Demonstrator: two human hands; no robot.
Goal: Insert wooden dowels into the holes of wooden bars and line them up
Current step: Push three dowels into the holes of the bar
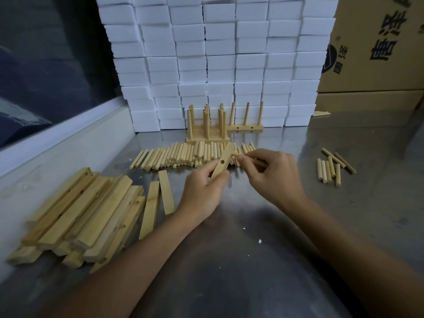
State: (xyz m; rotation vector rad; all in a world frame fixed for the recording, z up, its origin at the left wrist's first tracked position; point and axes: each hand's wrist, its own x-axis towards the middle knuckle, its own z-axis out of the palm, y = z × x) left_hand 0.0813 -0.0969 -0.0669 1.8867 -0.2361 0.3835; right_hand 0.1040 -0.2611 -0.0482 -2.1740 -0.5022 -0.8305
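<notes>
My left hand [202,191] grips the lower end of a wooden bar [223,160], held tilted above the table with a round hole facing me. My right hand [273,173] pinches a wooden dowel [238,155] whose tip meets the bar's upper part on its right side. A long heap of loose dowels [183,154] lies just behind the hands. Finished bars with upright dowels [207,127] stand in a row at the back, and one more finished bar [246,125] stands to their right. A pile of plain bars [87,214] lies at the left.
A wall of stacked white foam blocks [218,60] rises behind the work. Cardboard boxes [376,47] stand at the back right. A small group of dowels [330,167] lies on the steel table [241,260] at the right. A raised ledge [57,143] runs along the left.
</notes>
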